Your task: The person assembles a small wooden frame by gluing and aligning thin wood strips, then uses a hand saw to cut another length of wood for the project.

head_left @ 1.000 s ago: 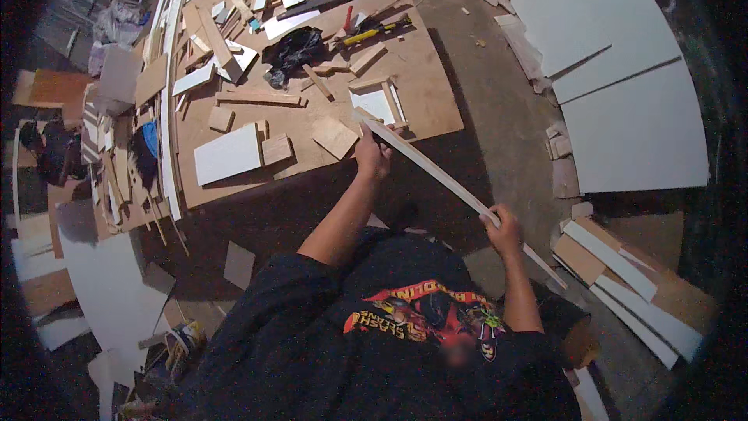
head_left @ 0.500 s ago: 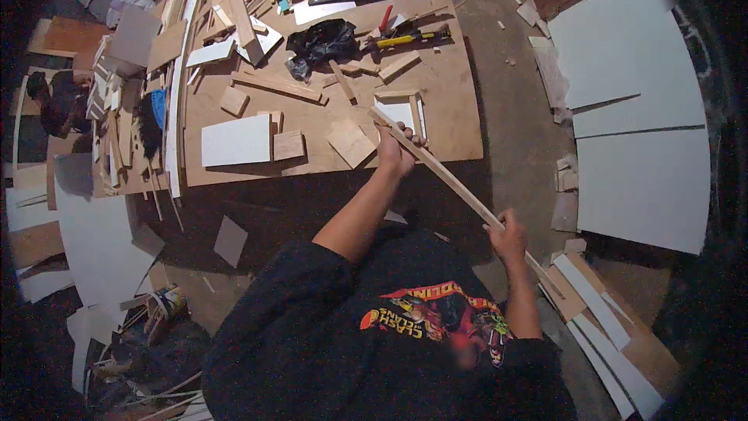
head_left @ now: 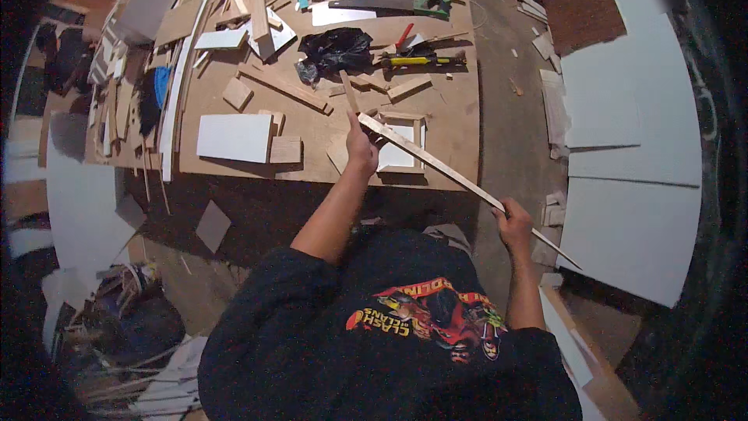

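Observation:
A long, thin wooden strip (head_left: 440, 165) slants across in front of me, from the table's front edge down to the right. Its upper end is in the closed fingers of my left hand (head_left: 361, 146), over the table edge. Farther down, my right hand (head_left: 515, 226) is wrapped round the strip, whose tip sticks out beyond it. Behind the strip lies a small wooden frame (head_left: 419, 126) with a white panel inside, partly covered by the strip. A square wood block (head_left: 336, 153) is half hidden by my left hand.
On the wooden table (head_left: 312, 173) are a white board (head_left: 234, 139), a black plastic bag (head_left: 335, 51), a yellow-and-black tool (head_left: 425, 61), a handsaw (head_left: 389, 5) and several offcuts. Large white sheets (head_left: 623, 109) lie on the right. Scraps are heaped at left.
My left hand has moved left with the upper end of the strip, and the strip has turned so a paler face shows. More of the small frame is uncovered. The view has shifted slightly.

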Available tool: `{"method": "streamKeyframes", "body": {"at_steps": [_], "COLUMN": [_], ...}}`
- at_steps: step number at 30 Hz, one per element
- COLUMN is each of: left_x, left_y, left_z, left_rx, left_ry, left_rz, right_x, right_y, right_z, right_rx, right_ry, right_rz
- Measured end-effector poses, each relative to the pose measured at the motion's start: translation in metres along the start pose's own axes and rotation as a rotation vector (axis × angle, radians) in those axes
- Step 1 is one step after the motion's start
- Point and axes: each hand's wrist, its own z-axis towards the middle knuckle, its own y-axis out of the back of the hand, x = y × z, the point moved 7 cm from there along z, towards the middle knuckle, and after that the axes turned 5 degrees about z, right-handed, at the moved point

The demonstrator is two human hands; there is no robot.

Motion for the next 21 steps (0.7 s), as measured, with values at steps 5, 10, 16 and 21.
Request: {"method": "streamKeyframes", "body": {"at_steps": [5, 10, 16, 21], "left_x": [0.012, 0.05, 0.092, 0.105], "left_y": [0.023, -0.001, -0.006, -0.022], "left_z": [-0.015, -0.083, -0.115, -0.128], "left_rx": [-0.019, -0.159, -0.332, -0.508], "left_ry": [-0.081, -0.007, -0.081, -0.158], "left_rz": [-0.059, 0.152, 0.333, -0.013], "right_x": [-0.005, -0.04, -0.119, -0.099], "right_y": [-0.015, -0.041, -0.045, -0.024], "right_z": [0.045, 0.052, 0.074, 0.105], "right_rx": [0.363, 0.725, 0.627, 0.739], "right_ry": [0.02, 0.106, 0.24, 0.371], "right_rz": [0.225, 0.098, 0.236, 0.218]}}
